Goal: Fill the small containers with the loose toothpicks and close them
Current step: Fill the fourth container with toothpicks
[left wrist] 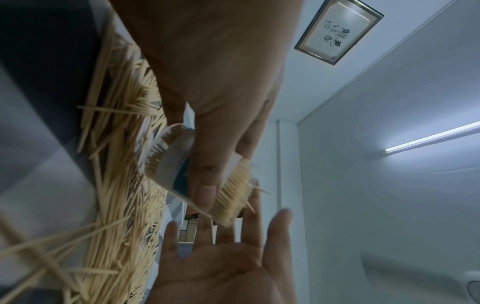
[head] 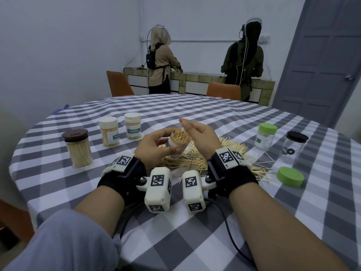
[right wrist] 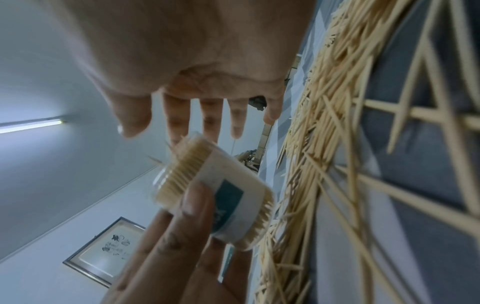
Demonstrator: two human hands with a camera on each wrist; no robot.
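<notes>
Jar [head: 176, 145] filling, above toothpick pile [head: 214, 159].
Left hand [head: 156, 147] grips the tilted, uncapped jar; right hand [head: 199, 133] fingers extended at its mouth.

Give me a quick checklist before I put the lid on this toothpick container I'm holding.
1. Container held firmly: ok, the left hand grips it, tilted, above the pile.
2. Container full: ok, packed with toothpicks up to the mouth.
3. Mouth free for a lid: not ok, a few toothpick tips stick out past the rim.
4. Right hand free: ok, its fingers are straight over the mouth and it holds nothing.
5. Lid at hand: ok, a loose green lid lies on the table to the right.
6. Lid fits this container: cannot tell.
</notes>
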